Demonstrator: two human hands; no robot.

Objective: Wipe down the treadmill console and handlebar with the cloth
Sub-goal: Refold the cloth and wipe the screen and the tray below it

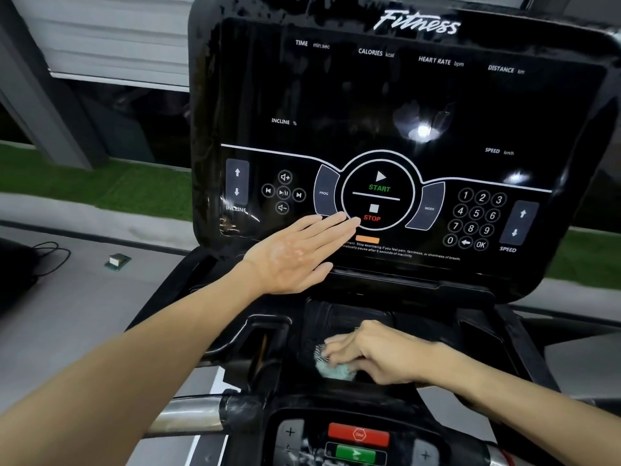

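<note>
Pale cloth [334, 367] is gripped under the curled right hand [373, 353] in the tray [339, 317] below the console [403, 105]. Left hand [295, 255] is laid flat, fingers straight, beside the STOP key [372, 215]; a button may be pressed if weight is leaned.

Bare forearms [151, 351], bare left grip [292, 257], bare right grip [369, 354].
</note>
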